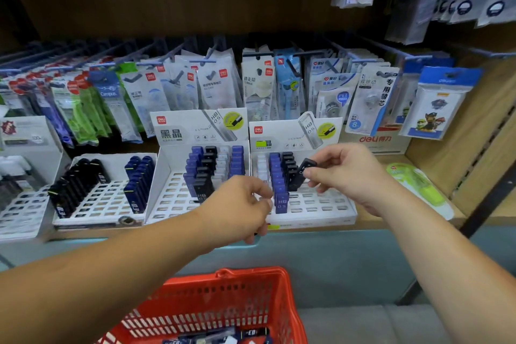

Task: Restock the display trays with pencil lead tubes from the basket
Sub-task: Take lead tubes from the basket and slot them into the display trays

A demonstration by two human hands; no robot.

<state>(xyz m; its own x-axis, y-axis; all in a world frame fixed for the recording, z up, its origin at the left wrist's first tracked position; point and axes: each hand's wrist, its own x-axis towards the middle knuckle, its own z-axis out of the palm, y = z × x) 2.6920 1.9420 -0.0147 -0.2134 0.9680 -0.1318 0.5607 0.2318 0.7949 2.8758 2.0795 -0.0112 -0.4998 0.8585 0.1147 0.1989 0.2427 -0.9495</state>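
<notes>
My right hand (343,176) pinches a black pencil lead tube (303,172), tilted, just above the black row of the right display tray (321,207). That tray holds white, blue and black tubes at its back left. My left hand (240,204) hovers at the tray's front left corner with its fingers curled. A small dark end pokes out under its palm, and the rest is hidden. The middle tray (173,198) carries blue, black and white tubes. The red basket (251,272) sits below, with several tubes (251,334) at its bottom.
A third tray (103,201) on the left holds black and dark blue tubes. Packets of correction tape (212,84) hang on hooks behind the trays. A green packet (418,187) lies on the shelf at the right. A wooden side wall (474,131) closes the shelf on the right.
</notes>
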